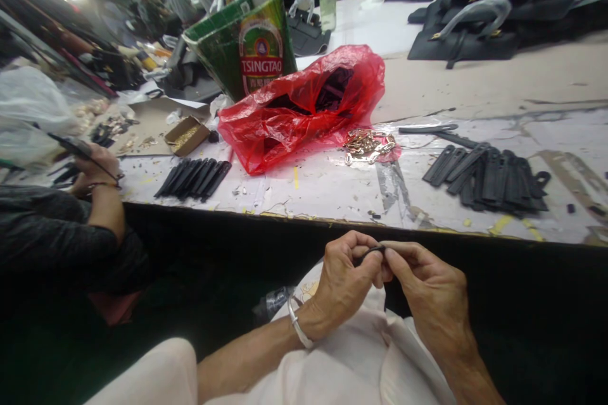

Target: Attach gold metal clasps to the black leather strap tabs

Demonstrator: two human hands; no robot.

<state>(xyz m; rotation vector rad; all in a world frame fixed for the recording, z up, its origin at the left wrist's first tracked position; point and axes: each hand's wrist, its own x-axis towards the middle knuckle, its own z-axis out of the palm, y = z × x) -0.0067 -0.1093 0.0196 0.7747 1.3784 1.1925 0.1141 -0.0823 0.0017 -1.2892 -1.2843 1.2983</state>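
Observation:
My left hand (pixel 342 285) and my right hand (pixel 427 297) meet over my lap, below the table's front edge. Both pinch a small black strap piece (pixel 373 251) between their fingertips. A silver bangle sits on my left wrist. On the table in front lie a pile of black straps (pixel 489 177) to the right, a row of black straps (pixel 194 177) to the left, and a heap of gold metal clasps (pixel 368 142) in the middle.
A red plastic bag (pixel 304 107) with dark pieces lies mid-table, a green Tsingtao carton (pixel 247 44) behind it. A small cardboard box (pixel 187 135) holds gold parts. Another person's hand (pixel 97 168) works at the left. Black handbags (pixel 475 25) stand at the far right.

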